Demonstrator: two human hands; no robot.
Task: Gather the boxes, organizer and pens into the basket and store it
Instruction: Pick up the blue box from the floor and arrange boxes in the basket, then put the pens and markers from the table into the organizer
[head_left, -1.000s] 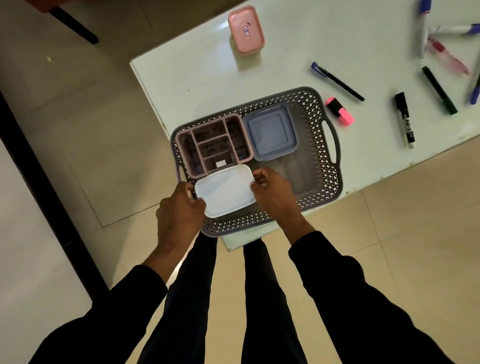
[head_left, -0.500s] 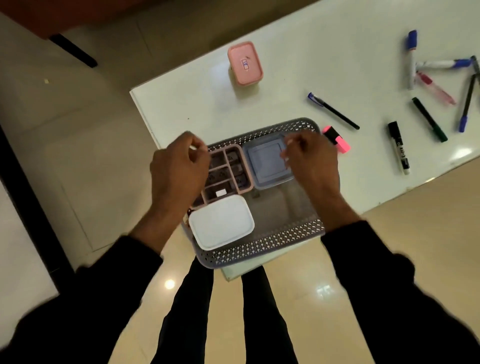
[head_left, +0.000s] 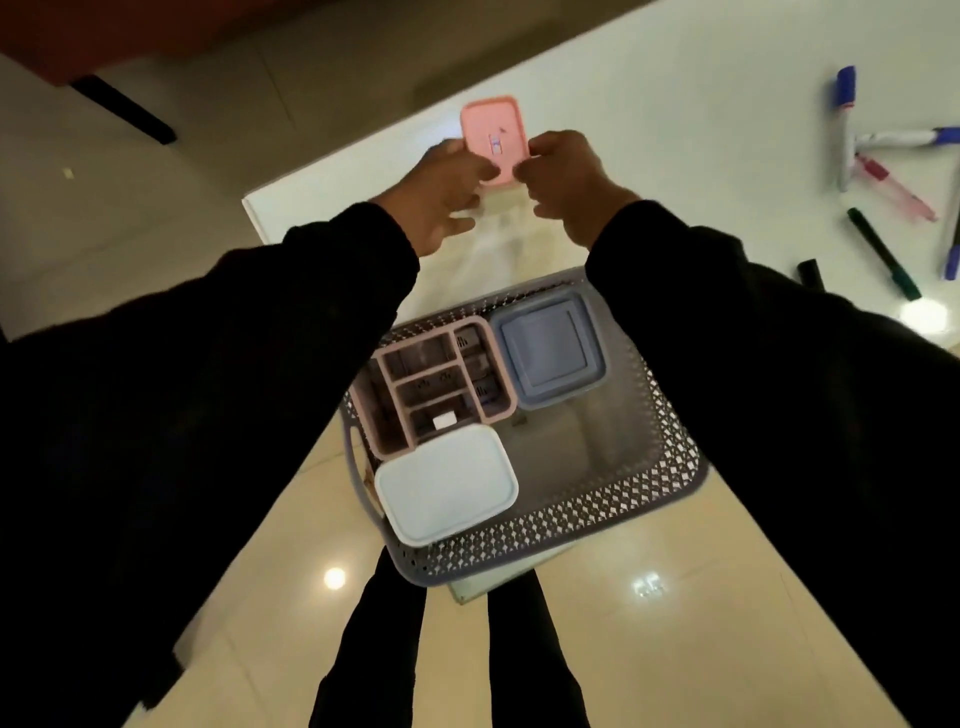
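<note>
Where fingers (head_left: 480, 171) meet: pink box (head_left: 492, 136).

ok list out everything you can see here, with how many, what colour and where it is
basket: one, grey, near table edge
organizer: one, pink, in basket, far left
blue box: one, in basket beside organizer
white box: one, in basket, near left
pink box: one, beyond basket, between both hands
pens: several, blue, pink, green, black, on table at right
table: one, white
left hand: holds pink box's left side
right hand: holds pink box's right side
</note>
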